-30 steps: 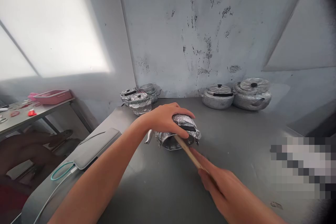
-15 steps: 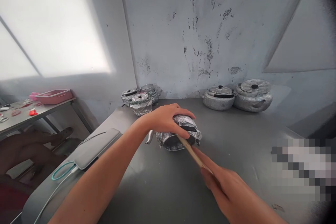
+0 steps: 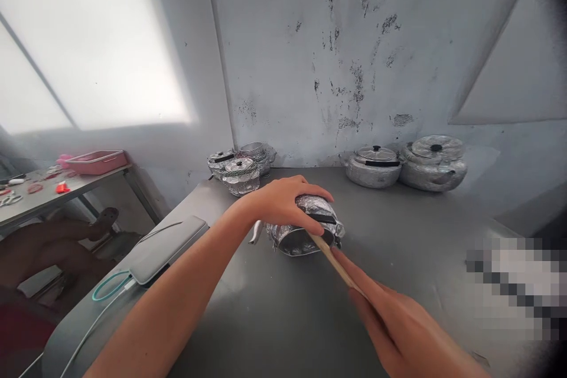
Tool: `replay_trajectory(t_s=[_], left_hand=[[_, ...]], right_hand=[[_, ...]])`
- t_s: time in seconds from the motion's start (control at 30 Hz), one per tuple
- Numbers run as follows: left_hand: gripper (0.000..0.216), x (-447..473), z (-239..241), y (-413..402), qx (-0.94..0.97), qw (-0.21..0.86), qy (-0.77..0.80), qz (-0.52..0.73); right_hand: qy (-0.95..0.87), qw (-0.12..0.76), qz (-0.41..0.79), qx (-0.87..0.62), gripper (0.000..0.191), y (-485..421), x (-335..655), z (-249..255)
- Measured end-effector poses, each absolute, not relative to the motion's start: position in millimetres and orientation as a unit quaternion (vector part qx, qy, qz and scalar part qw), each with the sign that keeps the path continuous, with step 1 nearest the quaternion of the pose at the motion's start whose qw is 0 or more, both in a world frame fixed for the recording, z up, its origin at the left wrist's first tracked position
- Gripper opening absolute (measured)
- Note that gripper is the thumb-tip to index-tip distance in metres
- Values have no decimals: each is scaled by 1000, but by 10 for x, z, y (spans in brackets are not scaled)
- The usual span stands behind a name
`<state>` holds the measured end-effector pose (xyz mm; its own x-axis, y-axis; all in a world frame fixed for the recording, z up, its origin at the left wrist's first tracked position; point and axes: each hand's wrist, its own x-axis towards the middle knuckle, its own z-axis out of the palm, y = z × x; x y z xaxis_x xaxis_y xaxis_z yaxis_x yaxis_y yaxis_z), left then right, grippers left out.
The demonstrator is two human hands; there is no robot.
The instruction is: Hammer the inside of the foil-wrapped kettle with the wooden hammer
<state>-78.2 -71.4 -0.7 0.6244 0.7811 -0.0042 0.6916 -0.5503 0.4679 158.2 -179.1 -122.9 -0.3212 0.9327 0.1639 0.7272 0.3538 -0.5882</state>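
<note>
A small silver kettle lies tipped on the grey table, its round opening facing me and its curved spout to the left. My left hand is closed over its top, the thumb by a black handle grip and the fingers across the far side. With my right hand I grip a thin wooden stick. The stick's far end reaches the kettle's opening just under my left thumb; its tip is hidden.
Several small silver pots stand at the back left, and two larger kettles at the back right. A grey power bank with a cable lies left. Beyond is a side table with a pink basket; a person's limbs show below.
The whole view has shifted slightly, so everything sits a little further right. The stick and my right hand have moved slightly right against the kettle. My left hand keeps its hold.
</note>
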Motion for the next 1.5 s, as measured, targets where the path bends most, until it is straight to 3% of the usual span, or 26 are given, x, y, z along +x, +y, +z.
replay_trajectory(t_s=[0.53,0.97,1.5], left_hand=[[61,-781,-9,-718,874,211,425,106],[61,-791,-18,-696,875,214,421,111],[60,-788,-16,-699,874,215,422,111]], right_hand=[[-784,238,235,-522,50,-1804,1504,-1159],[-756,254,332,-504,55,-1781,1453,-1089],[-765,249,321,-499,55,-1755,1473,-1112]])
